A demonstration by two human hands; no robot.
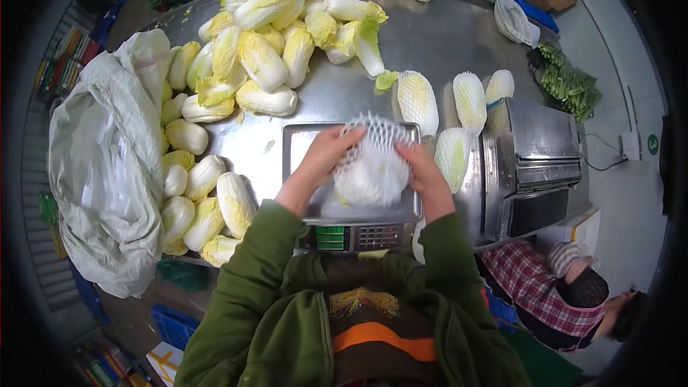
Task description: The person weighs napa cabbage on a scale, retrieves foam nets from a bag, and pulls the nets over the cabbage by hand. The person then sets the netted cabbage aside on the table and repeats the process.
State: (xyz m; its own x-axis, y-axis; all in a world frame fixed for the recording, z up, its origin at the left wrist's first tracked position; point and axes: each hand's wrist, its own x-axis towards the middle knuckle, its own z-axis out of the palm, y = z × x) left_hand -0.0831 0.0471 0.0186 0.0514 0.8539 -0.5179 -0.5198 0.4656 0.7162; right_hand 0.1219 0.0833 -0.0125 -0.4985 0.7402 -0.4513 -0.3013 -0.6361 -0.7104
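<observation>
A napa cabbage (369,179) half covered by a white foam net sleeve (378,134) is held over the tray of a weighing scale (295,145). My left hand (322,160) grips the net's left edge. My right hand (424,172) grips its right side. Both hands stretch the net around the cabbage. My arms are in green sleeves.
A heap of bare napa cabbages (261,57) covers the steel table (444,36), with more along the left edge (204,197). Three netted cabbages (418,100) lie behind the scale. A big white sack (107,165) hangs at left. A metal machine (534,161) stands right; a person in plaid (545,294) crouches below it.
</observation>
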